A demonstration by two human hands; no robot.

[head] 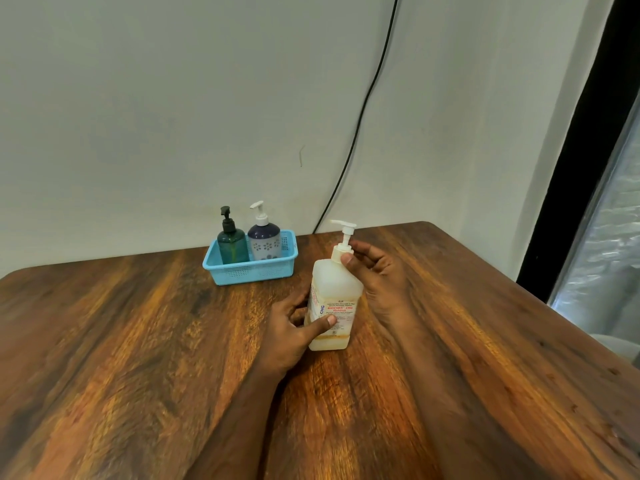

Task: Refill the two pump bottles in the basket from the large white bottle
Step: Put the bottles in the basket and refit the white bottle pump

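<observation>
The large white bottle (334, 289) stands upright on the wooden table (138, 341), with a white pump on top and a red-lettered label. My left hand (294, 327) grips its lower body, thumb across the label. My right hand (375, 268) pinches the pump's screw collar at the neck. Behind and to the left, a light blue basket (252, 268) holds two pump bottles: a dark green one (232, 242) with a black pump and a navy and white flowered one (264, 237) with a white pump.
The table backs onto a pale wall (173, 98). A black cable (363, 116) runs down the wall to the table's rear edge. A dark window frame (571, 168) stands at the right, past the table's right edge.
</observation>
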